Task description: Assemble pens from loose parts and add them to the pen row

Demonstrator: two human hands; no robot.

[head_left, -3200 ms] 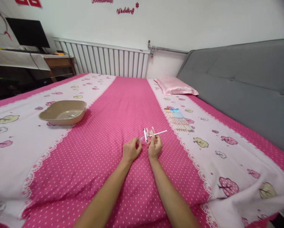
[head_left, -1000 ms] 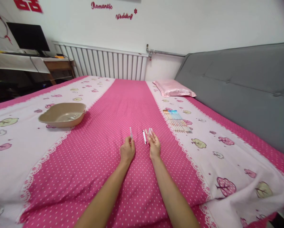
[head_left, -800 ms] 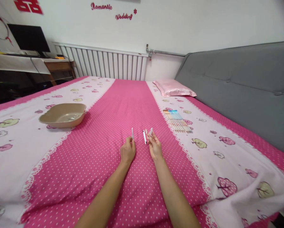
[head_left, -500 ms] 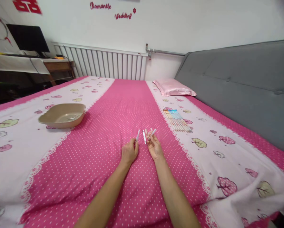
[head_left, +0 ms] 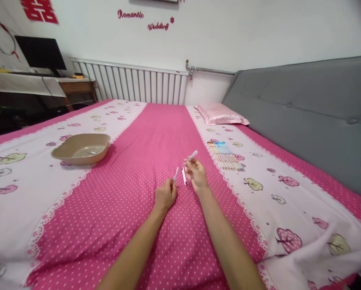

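Observation:
Near the middle of the bed, my left hand (head_left: pixel 165 195) is closed on a slim pale marker (head_left: pixel 176 174) that points up and away from me. My right hand (head_left: pixel 196 175), raised a little to the right, pinches another whitish marker (head_left: pixel 193 155) between thumb and fingers. Between my hands, one or two white markers (head_left: pixel 184 176) with dark ends lie on the pink dotted sheet. Farther right, several markers (head_left: pixel 225 155) lie side by side in two rows, with orange, blue and pale pink ends.
A beige plastic basin (head_left: pixel 81 149) stands at the left of the bed, with something small and pale inside. A pink pillow (head_left: pixel 221 114) lies at the far right, beside the grey padded headboard (head_left: pixel 304 100). A white radiator (head_left: pixel 132 82) runs along the back wall.
My right hand has turned and lifted slightly, carrying its marker up and away from me. My left hand stays nearly in place. The view has tilted slightly up.

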